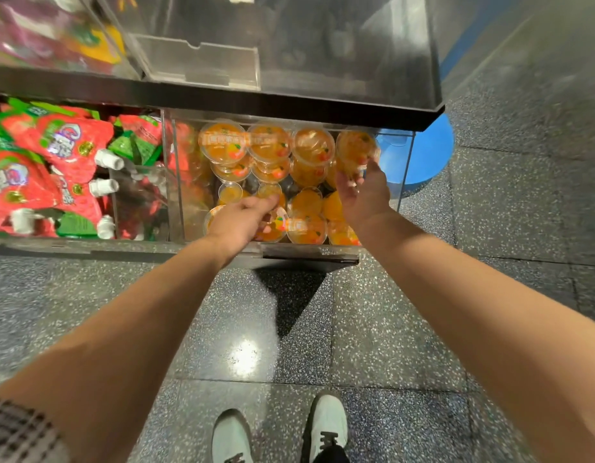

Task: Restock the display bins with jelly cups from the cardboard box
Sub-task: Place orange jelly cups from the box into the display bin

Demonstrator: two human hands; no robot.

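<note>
Checked fabric of a short sleeve (18, 432) sits closest, at the lower left corner, and two pale lace-up shoes (326, 426) stand on a glossy speckled terrazzo floor (406, 329) of dark grey with light flecks, cut by thin straight joints. Both bare forearms stretch forward over that floor to a clear acrylic display bin (403, 175) with thin, glassy walls and a dark front ledge. Inside it lie many jelly cups (306, 225), round transparent plastic tubs filled with orange jelly and sealed with printed film lids, stacked on one another and partly on their sides. The left hand (242, 222) reaches into the front of the bin with its back up and its fingers bent down among the cups; whether its grip closes on one cannot be told. The right hand (363, 192), palm turned left, grasps one jelly cup (354, 150) at the far right of the bin, fingers curled round its rim. Left of a clear divider, the neighbouring bin (142, 202) holds soft red and green spouted pouches (55, 155) with white screw caps. Above, a dark shelf edge (222, 101) carries more clear bins, blurred. A blue rounded base (429, 152) stands on the floor beyond the right wall.
</note>
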